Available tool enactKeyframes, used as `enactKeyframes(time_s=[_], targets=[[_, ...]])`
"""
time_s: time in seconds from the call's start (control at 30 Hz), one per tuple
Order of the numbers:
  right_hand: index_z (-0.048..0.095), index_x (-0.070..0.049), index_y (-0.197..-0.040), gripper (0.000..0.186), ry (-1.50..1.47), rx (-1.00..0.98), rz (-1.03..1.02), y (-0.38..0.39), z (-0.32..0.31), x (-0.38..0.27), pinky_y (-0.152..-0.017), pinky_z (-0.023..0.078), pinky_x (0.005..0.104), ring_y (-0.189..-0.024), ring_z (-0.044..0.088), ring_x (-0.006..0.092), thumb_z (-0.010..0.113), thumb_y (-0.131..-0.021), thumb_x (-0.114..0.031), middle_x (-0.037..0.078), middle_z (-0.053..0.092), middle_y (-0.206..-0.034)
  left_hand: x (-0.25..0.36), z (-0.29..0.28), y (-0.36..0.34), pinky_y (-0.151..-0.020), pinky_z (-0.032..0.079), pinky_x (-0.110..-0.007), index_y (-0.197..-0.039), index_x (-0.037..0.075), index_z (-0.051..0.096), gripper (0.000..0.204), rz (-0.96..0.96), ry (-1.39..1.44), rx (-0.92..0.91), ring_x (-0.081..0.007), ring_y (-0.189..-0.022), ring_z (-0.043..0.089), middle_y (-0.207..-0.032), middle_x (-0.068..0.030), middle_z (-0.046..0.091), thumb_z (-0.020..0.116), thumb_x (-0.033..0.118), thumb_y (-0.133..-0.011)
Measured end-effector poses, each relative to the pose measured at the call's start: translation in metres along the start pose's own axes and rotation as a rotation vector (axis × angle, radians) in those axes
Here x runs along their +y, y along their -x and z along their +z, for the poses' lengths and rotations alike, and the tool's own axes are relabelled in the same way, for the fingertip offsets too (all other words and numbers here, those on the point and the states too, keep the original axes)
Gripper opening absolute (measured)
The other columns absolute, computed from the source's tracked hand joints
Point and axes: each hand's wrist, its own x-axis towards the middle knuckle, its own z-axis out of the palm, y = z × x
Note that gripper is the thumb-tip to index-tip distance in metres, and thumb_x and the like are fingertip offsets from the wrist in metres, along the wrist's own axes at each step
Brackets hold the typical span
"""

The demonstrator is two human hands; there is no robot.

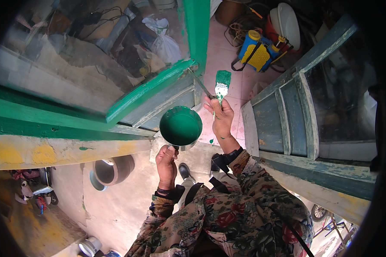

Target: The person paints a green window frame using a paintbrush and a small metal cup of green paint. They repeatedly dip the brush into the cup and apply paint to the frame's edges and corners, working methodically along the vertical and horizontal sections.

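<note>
My left hand (pixel 166 165) is closed round the handle of a metal pot (pixel 198 143), which holds bright green paint (pixel 181 127). To its right, my right hand (pixel 223 120) grips a flat paintbrush (pixel 222 89) with the bristles pointing up. Those bristles are coated in green, and green streaks run down the brush's pale base. A thin dark bar (pixel 201 83) slants from the green door edge toward my right fingertips; I cannot tell whether they touch it. The left door panel (pixel 152 88) has a freshly green rail above worn grey-blue wood.
On the right stands another door leaf (pixel 283 115) in worn blue-grey paint. A blue and yellow sprayer tank (pixel 255 51) and white basins (pixel 285 25) sit on the pink floor beyond. Below left are a clay pot (pixel 122 169) and a bucket (pixel 90 246). A green paint drop (pixel 211 141) marks the doorway.
</note>
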Motion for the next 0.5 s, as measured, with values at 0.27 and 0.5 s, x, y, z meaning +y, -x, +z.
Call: enactKeyframes(time_s=[0.27,0.5], targets=[[0.06,-0.002,-0.106,0.027,0.109,-0.007,0.089,0.004,-0.011,-0.001,-0.046,0.041,0.0211,-0.07,0.068,0.0151,0.063,-0.093,-0.026,0.002,0.062,-0.084,-0.009,0.001,-0.022,-0.077,0.038,-0.029,-0.068,0.009,0.05,0.027,0.023,-0.054,0.004,-0.0139,-0.072,0.048,-0.066,-0.0019,0.05,0.058,0.017,-0.092],[0.062,-0.002,-0.104,0.031,0.22,0.018,0.15,-0.004,-0.018,-0.012,-0.043,0.035,0.0209,-0.056,0.058,0.0097,0.066,-0.091,-0.03,0.004,0.064,-0.088,-0.019,0.001,-0.043,-0.075,0.037,-0.029,-0.066,0.009,0.048,0.03,0.033,-0.034,-0.052,-0.0134,-0.069,0.046,-0.064,-0.0011,0.048,0.059,0.019,-0.092]])
